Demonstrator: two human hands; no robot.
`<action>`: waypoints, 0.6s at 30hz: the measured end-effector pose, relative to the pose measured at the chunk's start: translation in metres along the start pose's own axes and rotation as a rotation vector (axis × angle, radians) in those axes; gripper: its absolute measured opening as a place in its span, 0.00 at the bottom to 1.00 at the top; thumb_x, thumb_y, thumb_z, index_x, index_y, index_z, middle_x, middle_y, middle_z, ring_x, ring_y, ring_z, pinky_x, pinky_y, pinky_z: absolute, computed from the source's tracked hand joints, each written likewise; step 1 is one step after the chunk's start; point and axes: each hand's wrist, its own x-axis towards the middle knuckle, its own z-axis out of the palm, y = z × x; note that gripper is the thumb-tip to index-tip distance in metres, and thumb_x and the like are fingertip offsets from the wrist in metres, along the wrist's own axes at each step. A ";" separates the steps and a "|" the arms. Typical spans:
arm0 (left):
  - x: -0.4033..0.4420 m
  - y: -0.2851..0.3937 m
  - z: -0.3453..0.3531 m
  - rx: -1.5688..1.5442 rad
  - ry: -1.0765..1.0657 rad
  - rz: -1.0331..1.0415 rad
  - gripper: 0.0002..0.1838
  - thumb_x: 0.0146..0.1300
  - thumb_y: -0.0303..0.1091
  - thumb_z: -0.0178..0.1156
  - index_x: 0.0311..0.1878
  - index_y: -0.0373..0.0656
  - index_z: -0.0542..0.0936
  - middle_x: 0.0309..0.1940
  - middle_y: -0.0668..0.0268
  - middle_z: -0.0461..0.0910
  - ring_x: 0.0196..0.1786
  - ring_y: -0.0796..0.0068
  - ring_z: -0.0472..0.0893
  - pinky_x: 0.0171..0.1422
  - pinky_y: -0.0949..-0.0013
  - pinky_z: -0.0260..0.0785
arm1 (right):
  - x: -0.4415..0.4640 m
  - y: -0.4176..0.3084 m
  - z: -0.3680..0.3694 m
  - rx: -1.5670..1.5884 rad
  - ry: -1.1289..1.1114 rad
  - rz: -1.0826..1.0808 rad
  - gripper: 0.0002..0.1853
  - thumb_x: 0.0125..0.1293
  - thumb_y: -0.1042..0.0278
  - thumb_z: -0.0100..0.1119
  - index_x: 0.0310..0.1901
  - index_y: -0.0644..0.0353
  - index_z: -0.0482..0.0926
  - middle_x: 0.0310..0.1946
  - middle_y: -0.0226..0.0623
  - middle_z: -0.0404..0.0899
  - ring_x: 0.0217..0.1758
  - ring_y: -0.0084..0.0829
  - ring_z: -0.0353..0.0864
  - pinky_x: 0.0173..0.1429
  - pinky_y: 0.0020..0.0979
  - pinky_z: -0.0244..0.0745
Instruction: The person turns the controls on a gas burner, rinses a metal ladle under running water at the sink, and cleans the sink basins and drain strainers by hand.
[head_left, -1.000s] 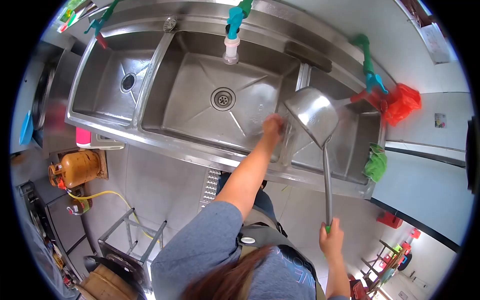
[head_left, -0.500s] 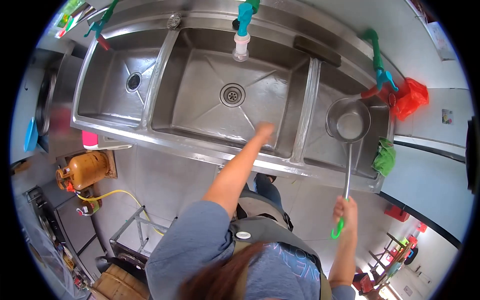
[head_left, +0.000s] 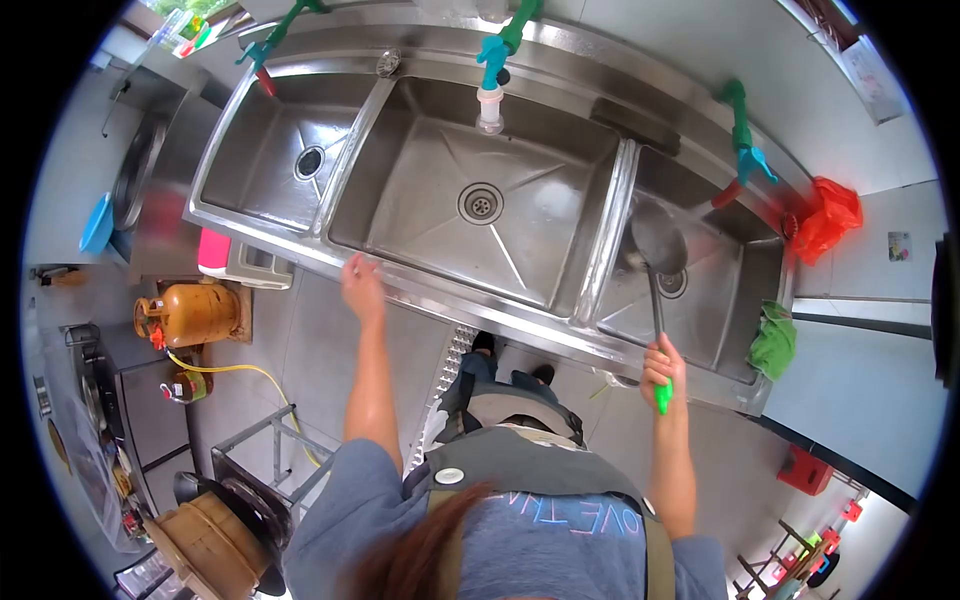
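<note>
A metal ladle is inside the right basin, its round bowl near that basin's drain. My right hand is wrapped round its long handle, just above the green hooked end. My left hand is near the front rim of the sink, left of the middle basin, with its fingers slightly apart and nothing in them. Water running from the right tap reaches toward the right basin, blurred.
A green cloth hangs over the sink's right end, below a red bag. The left basin lies beyond a divider. An orange gas cylinder and metal stool frame stand at the left.
My left hand has moved left, from over the middle basin to the front rim. The ladle first swung right and has come down in the right basin, its handle still in my right hand.
</note>
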 end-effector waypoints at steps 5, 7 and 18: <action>-0.012 -0.091 -0.071 -0.080 0.215 0.003 0.14 0.59 0.33 0.48 0.45 0.34 0.69 0.38 0.59 0.72 0.39 0.71 0.75 0.37 0.72 0.70 | 0.019 -0.008 -0.029 -0.045 0.008 0.055 0.15 0.64 0.60 0.43 0.23 0.58 0.68 0.09 0.20 0.57 0.08 0.12 0.56 0.09 0.16 0.50; -0.023 -0.122 -0.093 0.117 0.240 0.077 0.13 0.57 0.31 0.49 0.44 0.34 0.70 0.37 0.58 0.72 0.40 0.69 0.75 0.40 0.70 0.69 | 0.022 -0.012 -0.034 -0.053 0.017 0.081 0.15 0.63 0.59 0.44 0.22 0.57 0.68 0.09 0.20 0.56 0.08 0.12 0.55 0.09 0.16 0.50; -0.101 -0.218 -0.192 1.143 0.342 0.241 0.18 0.58 0.41 0.45 0.31 0.33 0.76 0.32 0.51 0.75 0.38 0.53 0.74 0.41 0.58 0.65 | 0.024 -0.011 -0.052 -0.086 0.073 0.073 0.15 0.58 0.55 0.52 0.29 0.60 0.68 0.17 0.25 0.65 0.15 0.15 0.61 0.16 0.14 0.59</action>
